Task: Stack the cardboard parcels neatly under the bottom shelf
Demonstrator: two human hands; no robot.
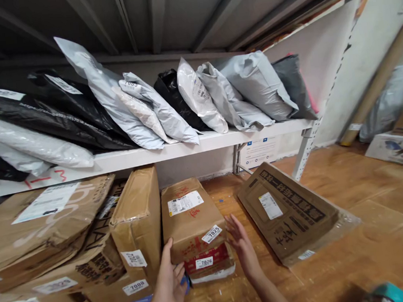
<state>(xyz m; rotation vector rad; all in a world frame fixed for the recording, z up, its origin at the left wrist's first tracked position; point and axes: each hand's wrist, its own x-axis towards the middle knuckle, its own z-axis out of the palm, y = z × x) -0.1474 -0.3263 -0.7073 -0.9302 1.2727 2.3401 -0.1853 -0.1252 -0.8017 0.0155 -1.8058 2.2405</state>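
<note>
A brown cardboard box (190, 214) tagged 7025 lies on a red-and-white parcel (208, 264) tagged 7026 on the wooden floor under a shelf. My left hand (170, 289) presses its fingers flat against the box's front left corner, with a small blue object (184, 283) showing beside the fingers. My right hand (242, 247) is open with fingers spread at the box's right side, close to it; I cannot tell whether it touches. A tall taped box (138, 220) stands just left of the 7025 box.
A flat brown parcel (287, 214) in clear wrap lies to the right on the floor. Stacked cardboard boxes (46, 253) fill the left. The white shelf (201, 144) above holds several grey, white and black mailer bags. More boxes (402, 146) sit at the far right.
</note>
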